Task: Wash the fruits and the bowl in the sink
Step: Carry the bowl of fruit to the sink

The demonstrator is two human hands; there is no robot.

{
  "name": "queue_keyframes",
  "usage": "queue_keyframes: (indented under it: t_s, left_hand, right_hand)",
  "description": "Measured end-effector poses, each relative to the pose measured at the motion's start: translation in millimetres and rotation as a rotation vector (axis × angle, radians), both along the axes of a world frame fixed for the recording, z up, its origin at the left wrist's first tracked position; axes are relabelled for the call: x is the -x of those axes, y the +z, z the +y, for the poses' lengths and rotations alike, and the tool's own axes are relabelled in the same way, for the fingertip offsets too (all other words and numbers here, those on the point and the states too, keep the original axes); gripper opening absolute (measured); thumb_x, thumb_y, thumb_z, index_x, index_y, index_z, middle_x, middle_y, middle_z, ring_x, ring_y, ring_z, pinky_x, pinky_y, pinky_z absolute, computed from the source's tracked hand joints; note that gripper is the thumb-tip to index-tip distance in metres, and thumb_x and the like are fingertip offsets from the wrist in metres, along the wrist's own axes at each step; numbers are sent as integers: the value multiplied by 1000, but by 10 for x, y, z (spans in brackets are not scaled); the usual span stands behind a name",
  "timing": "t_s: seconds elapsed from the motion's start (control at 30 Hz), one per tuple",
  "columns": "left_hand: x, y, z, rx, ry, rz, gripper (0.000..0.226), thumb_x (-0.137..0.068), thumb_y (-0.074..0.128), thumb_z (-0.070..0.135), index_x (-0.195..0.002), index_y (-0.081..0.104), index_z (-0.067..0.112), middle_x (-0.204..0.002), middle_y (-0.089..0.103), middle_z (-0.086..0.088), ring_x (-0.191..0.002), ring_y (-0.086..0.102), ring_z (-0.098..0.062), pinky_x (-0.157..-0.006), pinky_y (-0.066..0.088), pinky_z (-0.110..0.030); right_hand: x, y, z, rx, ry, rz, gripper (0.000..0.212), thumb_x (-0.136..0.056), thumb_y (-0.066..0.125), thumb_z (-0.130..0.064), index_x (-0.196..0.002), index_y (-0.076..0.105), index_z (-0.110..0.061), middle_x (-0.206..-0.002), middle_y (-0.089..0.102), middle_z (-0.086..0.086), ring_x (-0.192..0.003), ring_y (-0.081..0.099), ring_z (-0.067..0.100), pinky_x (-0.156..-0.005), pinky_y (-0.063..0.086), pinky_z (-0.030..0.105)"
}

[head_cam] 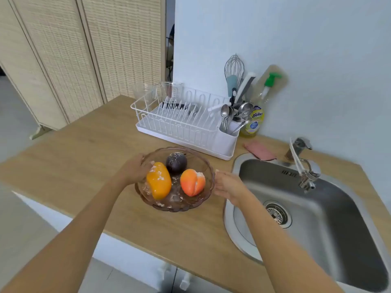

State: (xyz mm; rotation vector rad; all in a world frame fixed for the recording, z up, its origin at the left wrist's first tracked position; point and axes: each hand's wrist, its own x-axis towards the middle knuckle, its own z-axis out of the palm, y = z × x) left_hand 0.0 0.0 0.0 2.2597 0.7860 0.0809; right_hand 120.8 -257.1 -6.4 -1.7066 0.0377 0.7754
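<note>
1. Bowl (175, 206) sits on the counter (84, 149) near its sink-side edge, holding three fruits (159, 180) dusted white, seemingly unwashed.
2. Left hand (135, 169) and right hand (227, 187) cup opposite rims, fingers curved around the glass.
3. Sink (330, 220) looks dry, tap (299, 154) off; I'd say all washing remains.

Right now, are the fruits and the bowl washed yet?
Not yet. Nothing looks washed: the yellow fruit, the orange fruit and the dark fruit sit in the glass bowl, with white specks on them. In hand: the left hand and right hand hold the bowl's sides on the counter. Left: everything into the sink for washing.
</note>
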Motion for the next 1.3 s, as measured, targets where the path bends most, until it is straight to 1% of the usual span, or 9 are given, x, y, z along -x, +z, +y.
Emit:
queue_keyframes:
  t_s: [0.23,0.3,0.37,0.43,0.67,0.87,1.07,1.2,1.3]
  left_hand:
    - [7,-198,180,255,74,-66,34,-97,47,39,-113,61,11,-112,64,-6,-105,60,-26,-93,47,-40]
    - [24,-199,182,400,120,-114,29,-100,44,33,-107,63,12,-105,67,-7,-95,63,-24,-85,49,-41]
    - [44,-179,167,525,163,-133,27,-102,40,28,-105,62,12,-100,67,-7,-84,62,-20,-72,40,-34]
    - [57,-183,153,591,183,-128,29,-102,38,27,-110,61,10,-107,67,-8,-87,61,-20,-74,37,-33]
    - [92,-187,32,608,212,-134,33,-103,36,17,-130,53,7,-104,65,-6,-80,62,-15,-62,40,-29]
    - [83,-195,-235,605,179,-137,33,-103,36,12,-131,50,5,-98,65,-7,-78,62,-16,-62,46,-29]
    - [-30,-277,-650,651,119,-161,30,-100,41,9,-127,53,5,-93,67,-4,-82,63,-19,-85,49,-40]
    - [-177,-318,-979,675,59,-149,29,-101,41,9,-125,56,5,-95,67,-5,-88,63,-23,-96,46,-46]
    - [-305,-304,-1194,686,6,-130,28,-100,41,10,-124,56,6,-100,67,-9,-95,61,-28,-94,46,-45]
  right_hand:
    - [79,27,91,-52,-36,99,18,-100,48,-15,-114,59,-9,-97,70,10,-90,66,21,-78,57,39]
    - [116,44,117,-68,-48,128,18,-103,41,-10,-112,56,-10,-96,66,10,-87,63,22,-71,55,37]
    - [149,25,131,-95,-59,158,23,-104,36,-11,-119,54,-11,-100,64,10,-87,63,23,-74,55,41]
    - [190,10,139,-127,-46,184,27,-105,33,-14,-125,52,-14,-101,63,10,-88,63,24,-80,55,45]
    - [300,4,5,-168,-13,194,35,-105,33,-16,-138,46,-15,-125,58,15,-95,63,27,-71,57,44]
    - [398,17,-302,-188,-46,188,30,-105,33,-11,-126,51,-18,-111,62,10,-91,64,26,-65,58,42]
    - [417,61,-810,-161,-80,131,30,-103,37,-11,-128,53,-9,-106,66,14,-89,66,30,-60,58,42]
    - [418,98,-1223,-149,-117,97,29,-104,34,-12,-125,55,-9,-104,65,14,-88,65,31,-72,57,47]
    - [403,116,-1505,-148,-147,70,29,-104,34,-12,-125,55,-10,-107,63,15,-85,66,31,-68,58,45]
